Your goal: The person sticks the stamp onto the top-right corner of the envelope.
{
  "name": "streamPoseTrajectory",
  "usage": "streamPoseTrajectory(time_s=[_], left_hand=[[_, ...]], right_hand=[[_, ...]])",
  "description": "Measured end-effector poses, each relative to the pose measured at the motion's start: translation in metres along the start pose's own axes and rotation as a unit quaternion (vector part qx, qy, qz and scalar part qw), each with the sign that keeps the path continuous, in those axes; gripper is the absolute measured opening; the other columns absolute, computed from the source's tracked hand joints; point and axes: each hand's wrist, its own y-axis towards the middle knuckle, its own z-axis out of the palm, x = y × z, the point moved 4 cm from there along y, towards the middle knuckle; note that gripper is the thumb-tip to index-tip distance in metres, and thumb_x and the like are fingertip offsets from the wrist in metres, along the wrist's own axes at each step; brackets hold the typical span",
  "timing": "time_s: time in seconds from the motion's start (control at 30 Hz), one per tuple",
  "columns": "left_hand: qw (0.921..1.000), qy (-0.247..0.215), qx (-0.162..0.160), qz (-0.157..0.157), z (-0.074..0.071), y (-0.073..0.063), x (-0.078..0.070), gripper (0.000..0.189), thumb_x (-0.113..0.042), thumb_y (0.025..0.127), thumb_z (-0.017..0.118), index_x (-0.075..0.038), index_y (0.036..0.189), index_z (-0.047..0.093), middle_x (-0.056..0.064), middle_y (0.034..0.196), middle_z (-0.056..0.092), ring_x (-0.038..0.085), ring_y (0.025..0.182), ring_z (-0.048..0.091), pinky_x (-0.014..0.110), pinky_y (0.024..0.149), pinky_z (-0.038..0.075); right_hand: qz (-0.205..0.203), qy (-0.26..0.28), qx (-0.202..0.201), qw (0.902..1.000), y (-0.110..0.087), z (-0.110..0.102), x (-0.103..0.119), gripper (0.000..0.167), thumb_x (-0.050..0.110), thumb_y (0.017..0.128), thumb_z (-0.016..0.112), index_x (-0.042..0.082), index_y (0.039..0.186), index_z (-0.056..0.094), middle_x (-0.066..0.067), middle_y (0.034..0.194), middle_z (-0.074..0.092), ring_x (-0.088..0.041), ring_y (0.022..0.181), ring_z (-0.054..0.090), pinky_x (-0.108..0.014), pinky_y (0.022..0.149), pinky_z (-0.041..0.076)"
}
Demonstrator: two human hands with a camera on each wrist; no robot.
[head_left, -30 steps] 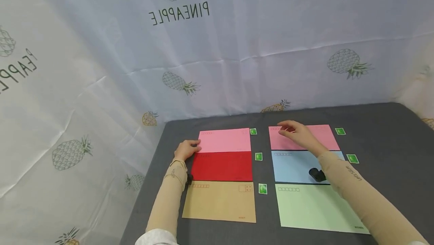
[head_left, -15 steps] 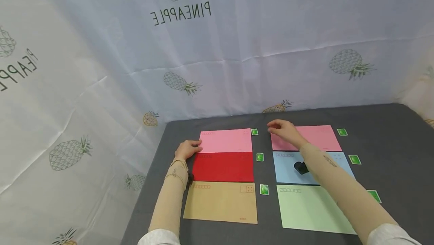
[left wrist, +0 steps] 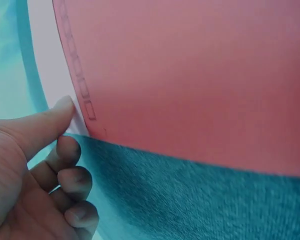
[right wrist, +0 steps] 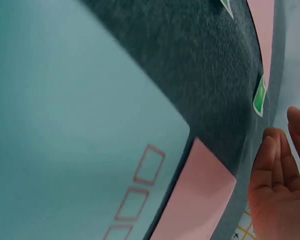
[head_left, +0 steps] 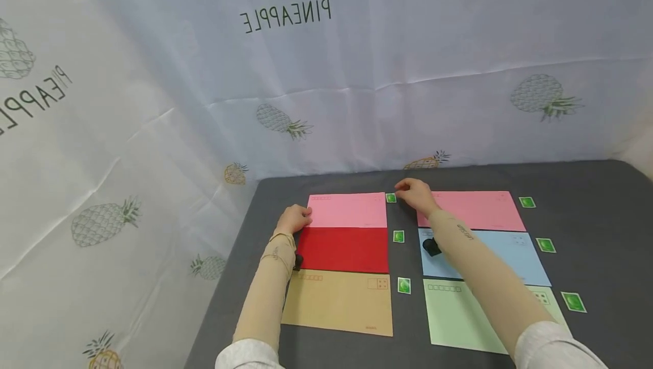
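Note:
My left hand (head_left: 293,219) rests at the left edge of a pink envelope (head_left: 347,210). In the left wrist view, its thumb (left wrist: 52,120) lies at the envelope's pale edge while the other fingers are loosely bent beside it. Just below is a red envelope (head_left: 343,250). At the back, my right hand (head_left: 415,194) hovers right beside a small green stamp (head_left: 391,198), its fingers loosely bent with nothing between them. The right forearm passes over a second pink envelope (head_left: 474,209), a blue envelope (head_left: 502,253) and a light green envelope (head_left: 454,318), hiding parts of them.
A tan envelope (head_left: 336,304) lies nearest in the left column. More green stamps lie between the columns, like this stamp (head_left: 404,285), and along the right side, like this stamp (head_left: 573,302). A pineapple-print curtain (head_left: 357,131) hangs behind the grey table (head_left: 602,204).
My right hand has moved left, from over the right pink envelope to beside the top middle stamp. The left hand stays at its envelope's edge. The head view has shifted slightly.

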Motion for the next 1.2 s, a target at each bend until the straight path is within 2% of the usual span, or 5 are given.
streamPoseTrajectory(time_s=[0.13,0.23,0.37,0.77,1.2], left_hand=[[0.9999,-0.008,-0.006,0.009,0.001,0.003,0.000,0.037,-0.012,0.087,0.061,-0.009,0.123,0.060,0.014,0.096,0.067,0.019,0.071,0.047,0.027,0.064,0.038],[0.9998,-0.019,-0.001,0.004,0.003,0.002,0.001,0.035,-0.013,0.088,0.061,-0.010,0.123,0.061,0.007,0.070,0.054,0.016,0.064,0.042,0.025,0.060,0.035],[0.9995,-0.032,0.002,0.002,0.005,-0.001,0.002,0.031,-0.014,0.089,0.059,-0.008,0.119,0.064,0.000,0.058,0.035,0.015,0.060,0.038,0.024,0.060,0.034],[0.9989,-0.044,-0.003,-0.015,0.004,-0.006,0.000,0.037,-0.016,0.090,0.059,-0.012,0.127,0.057,0.012,0.083,0.061,0.020,0.077,0.051,0.027,0.068,0.040],[0.9986,-0.049,0.001,-0.020,0.004,-0.005,0.004,0.040,-0.019,0.091,0.060,-0.014,0.130,0.055,0.008,0.084,0.061,0.018,0.079,0.051,0.027,0.068,0.041]], right_hand=[[0.014,-0.006,-0.004,0.9999,0.003,0.007,0.000,0.033,0.013,0.090,0.055,-0.002,0.119,0.057,-0.023,0.120,0.058,-0.035,0.108,0.053,-0.047,0.095,0.043],[0.021,-0.012,-0.004,0.9997,0.005,0.011,-0.001,0.035,0.012,0.090,0.055,-0.004,0.120,0.057,-0.025,0.121,0.057,-0.036,0.109,0.053,-0.047,0.097,0.042],[0.026,-0.018,0.001,0.9995,0.005,0.013,-0.001,0.036,0.012,0.089,0.056,-0.005,0.121,0.057,-0.026,0.120,0.058,-0.037,0.108,0.054,-0.047,0.096,0.043],[-0.023,-0.081,-0.012,0.9964,0.002,0.018,0.006,0.030,0.009,0.087,0.058,-0.007,0.112,0.061,-0.026,0.109,0.054,-0.037,0.099,0.051,-0.047,0.088,0.044],[0.028,0.012,-0.019,0.9993,0.009,0.013,-0.002,0.024,0.014,0.090,0.057,-0.002,0.107,0.063,-0.023,0.110,0.061,-0.033,0.094,0.055,-0.042,0.084,0.046]])
